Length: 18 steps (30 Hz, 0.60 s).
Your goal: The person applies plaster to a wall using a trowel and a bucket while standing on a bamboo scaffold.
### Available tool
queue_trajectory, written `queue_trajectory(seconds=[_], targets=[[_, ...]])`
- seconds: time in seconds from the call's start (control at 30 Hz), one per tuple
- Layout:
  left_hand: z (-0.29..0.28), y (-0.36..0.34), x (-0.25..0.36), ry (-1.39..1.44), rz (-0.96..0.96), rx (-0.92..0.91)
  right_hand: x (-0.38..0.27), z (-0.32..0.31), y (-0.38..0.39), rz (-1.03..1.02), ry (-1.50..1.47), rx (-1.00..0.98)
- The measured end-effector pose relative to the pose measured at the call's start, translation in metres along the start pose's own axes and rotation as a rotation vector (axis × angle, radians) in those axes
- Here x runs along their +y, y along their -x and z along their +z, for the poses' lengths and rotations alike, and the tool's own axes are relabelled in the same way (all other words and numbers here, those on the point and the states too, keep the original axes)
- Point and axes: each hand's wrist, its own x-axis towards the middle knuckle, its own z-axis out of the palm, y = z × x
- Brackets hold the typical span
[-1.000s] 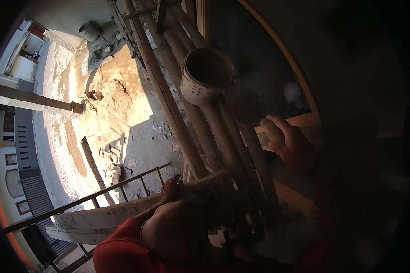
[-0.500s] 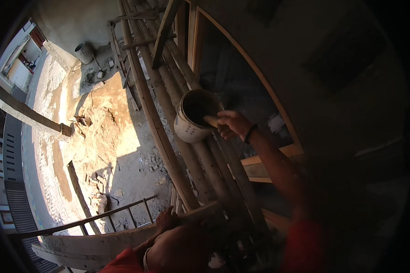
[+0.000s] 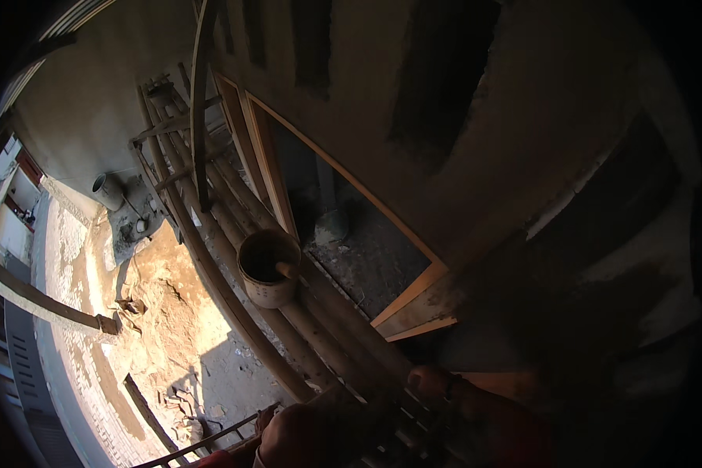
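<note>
A round bucket (image 3: 267,290) stands on the bamboo poles (image 3: 308,331) of a scaffold platform, its inside dark. A short wooden handle (image 3: 287,270) pokes up inside it, leaning to the right rim, and no hand touches it. My right hand (image 3: 429,382), a dark band at its wrist, is low over the near right part of the platform. Its fingers look curled in deep shadow, and what they hold, if anything, is hidden. My left hand (image 3: 267,416) is at the lower edge beside the near pole ends, mostly covered, so its fingers cannot be read.
A wooden window frame (image 3: 409,226) borders the platform on the right, below a patchy plastered wall (image 3: 554,70). An upright pole (image 3: 200,117) rises at the far end. Down on the left lie a sunlit sand heap (image 3: 160,288), rubble and another bucket (image 3: 107,191).
My right hand has let go of the wooden handle and drawn back toward me, leaving it in the bucket. The view has turned right, so more wall shows.
</note>
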Motion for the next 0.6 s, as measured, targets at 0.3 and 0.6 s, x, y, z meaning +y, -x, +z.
queue_trajectory(seconds=[0.3, 0.6], targets=[[-0.217, 0.105, 0.091, 0.254, -0.005, 0.066, -0.116, -0.049, 0.257, 0.138, -0.169, 0.101], [-0.304, 0.217, 0.113, 0.494, 0.197, 0.122, -0.372, -0.133, 0.366, 0.23, 0.052, 0.32]])
